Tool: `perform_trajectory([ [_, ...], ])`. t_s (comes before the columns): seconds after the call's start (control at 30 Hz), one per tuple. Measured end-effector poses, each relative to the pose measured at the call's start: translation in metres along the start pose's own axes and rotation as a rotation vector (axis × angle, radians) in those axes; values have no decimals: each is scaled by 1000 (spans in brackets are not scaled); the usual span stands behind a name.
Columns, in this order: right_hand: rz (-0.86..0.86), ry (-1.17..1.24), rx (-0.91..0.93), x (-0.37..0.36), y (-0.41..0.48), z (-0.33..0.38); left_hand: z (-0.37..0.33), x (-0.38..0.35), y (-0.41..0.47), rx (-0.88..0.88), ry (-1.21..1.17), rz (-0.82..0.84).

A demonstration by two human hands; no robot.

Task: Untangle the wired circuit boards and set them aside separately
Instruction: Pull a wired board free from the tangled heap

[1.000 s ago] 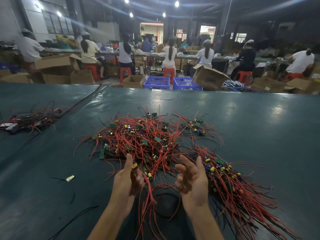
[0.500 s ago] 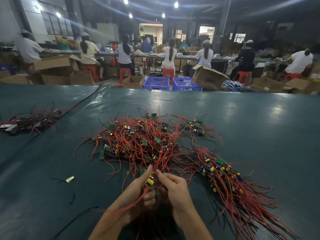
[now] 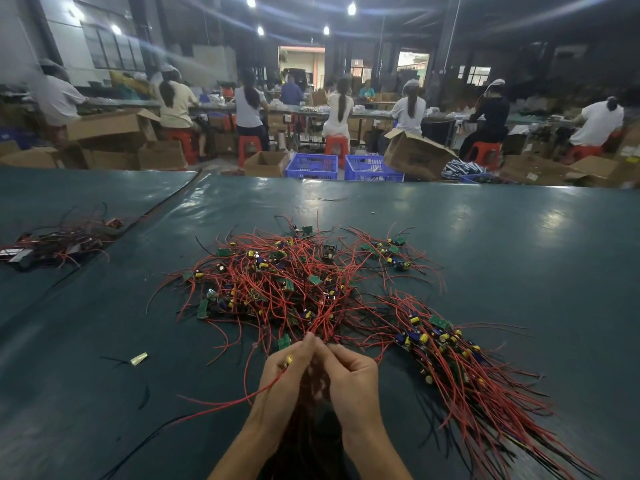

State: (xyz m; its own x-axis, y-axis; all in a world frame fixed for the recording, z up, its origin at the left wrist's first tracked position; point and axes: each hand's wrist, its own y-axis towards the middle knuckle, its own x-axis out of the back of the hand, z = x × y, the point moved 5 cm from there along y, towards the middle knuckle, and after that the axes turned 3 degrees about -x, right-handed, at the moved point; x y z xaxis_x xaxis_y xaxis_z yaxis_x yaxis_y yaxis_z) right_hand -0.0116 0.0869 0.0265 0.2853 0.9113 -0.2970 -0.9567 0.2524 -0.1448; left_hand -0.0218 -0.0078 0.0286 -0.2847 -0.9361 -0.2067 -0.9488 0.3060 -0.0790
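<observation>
Both hands meet at the near edge of the tangled pile (image 3: pixel 277 282) on the tabletop (image 3: pixel 519 254). I see the left hand (image 3: pixel 282 372) with its grip curled round a small board (image 3: pixel 288 359) topped by a yellow part, red wires trailing off leftward. The right hand (image 3: pixel 351 374) has a narrow grip, pinching red strands just beside it. A straighter bundle (image 3: pixel 457 358) lies to the right.

A tangled pile of wired circuit boards (image 3: pixel 277 278) lies mid-table (image 3: pixel 519 258). At its near edge, the left hand (image 3: pixel 284 372) and right hand (image 3: pixel 353 375) meet, pinching wires (image 3: pixel 320 323) that lead from the pile. A second bundle (image 3: pixel 467 368) stretches right of the hands. A smaller heap (image 3: pixel 59 240) sits far left. Crates (image 3: pixel 311 167) and seated workers (image 3: pixel 337 112) are behind the table.
</observation>
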Motion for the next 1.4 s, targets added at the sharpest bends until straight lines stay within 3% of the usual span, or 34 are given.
perform_trajectory([
  [0.17,8,48,-110,-1,1,-5,2,14,7,-103,126,-152],
  [0.4,-3,150,-331,7,8,-15,3,13,4,-139,214,-179],
  [0.7,-88,328,-284,31,25,-9,0,15,10,-224,68,-194],
  [1.0,-195,211,-145,40,29,-2,0,22,11,-214,-36,-190],
  [1.4,-46,570,-351,33,24,-6,3,21,13,-145,-163,-146],
])
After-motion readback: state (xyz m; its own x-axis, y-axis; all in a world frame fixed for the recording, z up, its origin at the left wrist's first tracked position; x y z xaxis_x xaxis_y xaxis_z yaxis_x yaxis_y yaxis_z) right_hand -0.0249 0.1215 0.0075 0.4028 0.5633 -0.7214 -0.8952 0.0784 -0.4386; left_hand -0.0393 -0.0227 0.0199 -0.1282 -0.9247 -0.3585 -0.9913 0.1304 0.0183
